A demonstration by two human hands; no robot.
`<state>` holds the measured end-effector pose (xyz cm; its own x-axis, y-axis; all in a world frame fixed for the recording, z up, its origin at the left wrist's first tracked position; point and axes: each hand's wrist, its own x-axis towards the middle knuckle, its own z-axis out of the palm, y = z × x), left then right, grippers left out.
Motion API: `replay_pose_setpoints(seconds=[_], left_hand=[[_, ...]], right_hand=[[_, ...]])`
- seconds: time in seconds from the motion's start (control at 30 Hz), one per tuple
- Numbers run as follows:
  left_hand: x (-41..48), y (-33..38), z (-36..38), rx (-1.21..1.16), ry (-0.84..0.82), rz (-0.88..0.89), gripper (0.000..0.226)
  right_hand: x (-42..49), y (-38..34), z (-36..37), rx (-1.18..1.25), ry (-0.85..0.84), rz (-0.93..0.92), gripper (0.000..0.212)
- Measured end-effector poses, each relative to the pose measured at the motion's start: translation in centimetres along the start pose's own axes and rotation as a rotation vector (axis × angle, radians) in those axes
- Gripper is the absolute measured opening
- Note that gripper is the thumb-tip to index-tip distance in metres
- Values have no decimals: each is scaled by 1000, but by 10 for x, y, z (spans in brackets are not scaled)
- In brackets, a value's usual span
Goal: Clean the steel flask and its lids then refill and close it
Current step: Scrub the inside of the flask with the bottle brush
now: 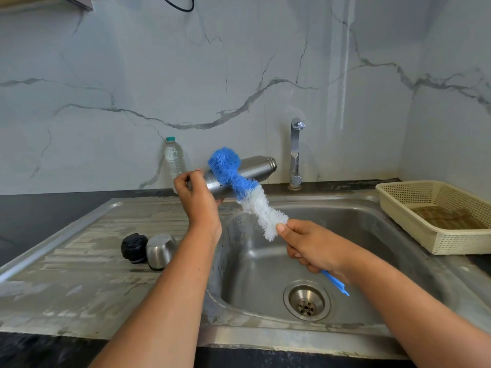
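Steel flask (255,168) first: I have it by its base end in my left hand (196,197), fingers and thumb curled round it. It lies nearly level above the far left rim of the sink (345,221), its open mouth pointing right toward the tap (295,152). My right hand (310,248) is clenched round the bottle brush (249,192) just below the white bristles, with the blue handle end (336,284) sticking out on the near side. The blue bristle head lies across the outside of the flask's body, touching it as far as I can tell. So I judge I am in the scrubbing step, on the outer wall, with the inside, the rinse, the lids, the refill and the closing all yet to do. The next move, as I read it, calls for drawing the brush off to the right, lining its head up with the narrow mouth and pushing it in straight — the flask gripped firmly so it does not twist, and held over the sink so drips fall there. The black inner lid (134,247) and the steel cap (160,251) sit side by side on the drainboard (93,261) at the near left, well apart from both hands. A plastic water bottle (174,158) stands far back by the wall — likely for the refill. I see no water running from the tap.
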<state>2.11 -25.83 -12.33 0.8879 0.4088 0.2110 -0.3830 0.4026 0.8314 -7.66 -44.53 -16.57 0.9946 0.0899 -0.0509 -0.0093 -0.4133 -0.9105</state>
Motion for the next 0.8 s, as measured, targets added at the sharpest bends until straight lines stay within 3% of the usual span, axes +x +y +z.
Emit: replay_pose_setpoints(seconds=[0.37, 0.43, 0.8], left_hand=[[1, 1, 2, -136, -28, -153, 7], [2, 0, 3, -154, -32, -196, 9], [10, -6, 2, -188, 12, -253, 15]], right_hand=[[-2, -6, 12, 1, -20, -8, 45], [0, -7, 16, 18, -12, -16, 37], [-5, -10, 20, -2, -21, -12, 38]])
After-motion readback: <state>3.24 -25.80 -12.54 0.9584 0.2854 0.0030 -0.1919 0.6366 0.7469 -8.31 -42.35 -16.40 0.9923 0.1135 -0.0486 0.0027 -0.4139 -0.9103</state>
